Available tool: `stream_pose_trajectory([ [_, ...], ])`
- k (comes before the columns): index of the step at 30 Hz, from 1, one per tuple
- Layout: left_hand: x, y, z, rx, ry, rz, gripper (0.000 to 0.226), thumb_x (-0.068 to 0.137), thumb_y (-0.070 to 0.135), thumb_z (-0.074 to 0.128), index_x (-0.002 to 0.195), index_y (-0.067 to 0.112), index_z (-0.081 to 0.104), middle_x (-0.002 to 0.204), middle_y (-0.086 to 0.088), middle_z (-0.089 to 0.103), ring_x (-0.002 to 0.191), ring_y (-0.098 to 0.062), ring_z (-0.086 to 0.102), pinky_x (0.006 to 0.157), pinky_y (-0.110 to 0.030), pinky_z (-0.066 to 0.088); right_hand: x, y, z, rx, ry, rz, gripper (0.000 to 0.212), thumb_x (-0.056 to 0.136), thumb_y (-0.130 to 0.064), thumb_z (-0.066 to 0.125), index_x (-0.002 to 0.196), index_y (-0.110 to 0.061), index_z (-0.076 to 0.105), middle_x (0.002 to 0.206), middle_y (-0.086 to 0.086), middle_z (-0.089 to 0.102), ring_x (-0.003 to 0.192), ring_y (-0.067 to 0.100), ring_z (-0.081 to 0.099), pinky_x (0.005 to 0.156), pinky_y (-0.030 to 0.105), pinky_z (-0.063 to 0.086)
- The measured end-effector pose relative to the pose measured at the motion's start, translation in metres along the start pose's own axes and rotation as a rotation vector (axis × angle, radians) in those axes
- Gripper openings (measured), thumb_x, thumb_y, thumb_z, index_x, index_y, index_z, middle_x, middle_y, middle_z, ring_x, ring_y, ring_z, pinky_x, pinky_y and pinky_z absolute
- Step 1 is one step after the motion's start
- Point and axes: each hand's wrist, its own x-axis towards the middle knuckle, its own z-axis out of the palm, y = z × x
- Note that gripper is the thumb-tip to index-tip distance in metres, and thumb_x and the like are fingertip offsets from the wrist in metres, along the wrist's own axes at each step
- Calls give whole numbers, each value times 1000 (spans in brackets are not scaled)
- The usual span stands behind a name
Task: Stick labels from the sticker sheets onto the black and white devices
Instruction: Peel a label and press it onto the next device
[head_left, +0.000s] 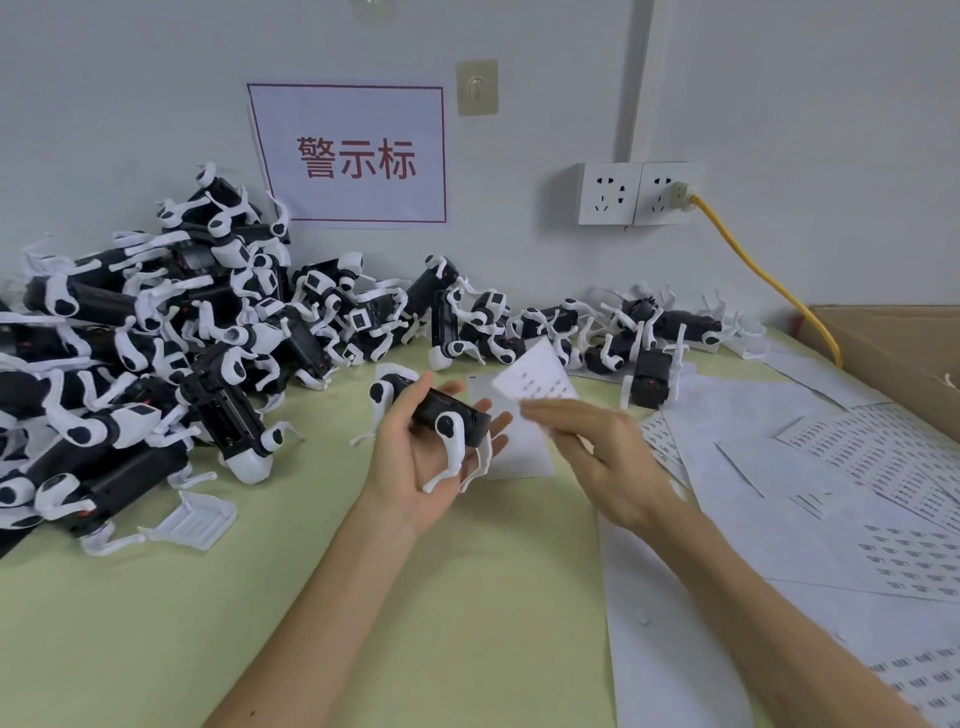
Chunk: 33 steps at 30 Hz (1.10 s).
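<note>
Peeling step: left hand (423, 462) grip closed round black-and-white plastic device (441, 410); right hand (602, 452) pinches small white sticker sheet (535, 376), blurred. Next probably needs a clean peel.

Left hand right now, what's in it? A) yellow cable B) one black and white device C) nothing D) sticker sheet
B: the left hand cradles a black and white device palm up, thumb over it; the small sticker sheet is pinched by the blurred right hand.
</note>
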Motion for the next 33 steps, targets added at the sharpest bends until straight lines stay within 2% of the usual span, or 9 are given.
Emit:
stream_pose_trajectory([
  [3, -1, -3, 1, 13, 17, -14, 64, 78, 42, 73, 131, 7, 65, 121, -23, 65, 119, -43, 65, 102, -52, 52, -4, 0, 7, 46, -107, 96, 42, 90, 10, 52, 109, -16, 80, 116, -9, 75, 111, 2, 66, 101, 23, 48],
  [9, -3, -7, 3, 103, -7, -50, 65, 77, 43, 72, 134, 12, 65, 85, -13, 67, 75, -30, 66, 62, -33, 56, -4, 1, 12, 136, -77, 143, 31, 90, 8, 55, 94, -14, 76, 102, -9, 77, 103, 4, 70, 96, 28, 52],
  [11, -4, -7, 4, 136, -40, -49, 65, 79, 42, 71, 136, 10, 63, 92, -11, 72, 71, -27, 70, 57, -31, 55, -3, 0, 15, 161, -27, 142, 27, 92, 8, 57, 101, -11, 74, 105, -5, 75, 98, 6, 71, 93, 25, 54],
  [13, -4, -10, 7, 150, -51, -46, 65, 81, 37, 71, 138, 8, 61, 106, -12, 72, 73, -27, 72, 55, -33, 56, -2, 1, 16, 202, 8, 180, 25, 95, 4, 60, 110, -12, 73, 111, -4, 73, 93, 6, 70, 86, 17, 53],
  [15, -5, -12, 8, 151, -75, -50, 57, 82, 33, 71, 133, 6, 66, 101, -13, 71, 70, -27, 71, 53, -33, 56, -1, 1, 15, 232, 48, 222, 26, 96, -2, 63, 115, -18, 72, 114, -6, 72, 90, 6, 68, 80, 15, 51],
  [21, -7, -15, 12, 234, -156, -64, 38, 81, 29, 76, 116, 17, 77, 108, -11, 69, 86, -28, 69, 74, -36, 55, 1, 2, 12, 151, 119, 237, 25, 87, -12, 78, 110, -22, 75, 108, -3, 61, 95, 6, 60, 82, 15, 45],
  [26, -9, -20, 12, 487, -173, -133, 55, 72, 37, 80, 125, 26, 73, 118, -8, 72, 92, -24, 67, 71, -30, 53, 1, 4, 11, 100, 130, 261, 35, 81, -16, 83, 112, -23, 68, 116, -6, 61, 104, 10, 58, 85, 17, 44],
  [29, -10, -20, 13, 525, -175, -109, 58, 71, 41, 80, 127, 29, 72, 127, -9, 70, 95, -23, 67, 82, -33, 49, 2, 4, 10, 179, 144, 291, 31, 85, -17, 79, 111, -28, 66, 116, -9, 64, 103, 4, 60, 81, 19, 48],
  [33, -11, -19, 14, 417, -195, -82, 44, 82, 28, 71, 126, 23, 73, 110, -3, 73, 83, -21, 70, 65, -27, 57, 4, 3, 6, 257, 198, 312, 19, 91, -16, 73, 106, -28, 69, 110, -12, 70, 100, 2, 63, 80, 24, 53],
])
